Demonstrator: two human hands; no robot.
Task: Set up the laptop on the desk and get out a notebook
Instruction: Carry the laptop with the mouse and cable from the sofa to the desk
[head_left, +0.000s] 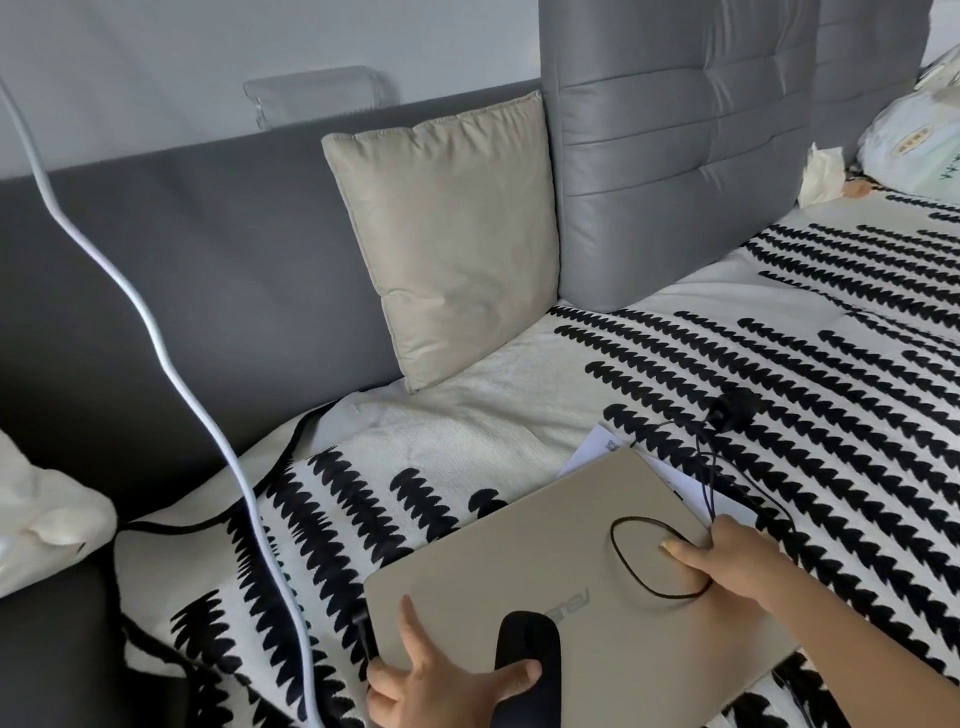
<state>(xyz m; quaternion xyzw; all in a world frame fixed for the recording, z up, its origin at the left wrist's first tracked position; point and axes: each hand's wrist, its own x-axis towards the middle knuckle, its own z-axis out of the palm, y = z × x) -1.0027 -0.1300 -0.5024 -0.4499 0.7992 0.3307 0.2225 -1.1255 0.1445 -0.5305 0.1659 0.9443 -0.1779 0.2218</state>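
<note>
A closed gold laptop (545, 545) lies tilted on the black-and-white patterned sofa cover (779, 338). A black mouse (524, 639) sits on its lid. My left hand (431, 686) holds the laptop's near left corner, with the index finger stretched over the lid and the thumb pressing on the mouse. Gripping the right edge is my right hand (727, 561), thumb on top, with a thin black cable loop (618, 551) caught under it. White paper (597, 447) pokes out from under the laptop's far corner. No notebook is in view.
A beige cushion (452, 234) leans against the dark sofa back, beside a grey padded backrest (675, 156). A thick white cable (156, 332) hangs across the left. A black plug (727, 410) lies behind the laptop. Bags (914, 140) sit at the far right.
</note>
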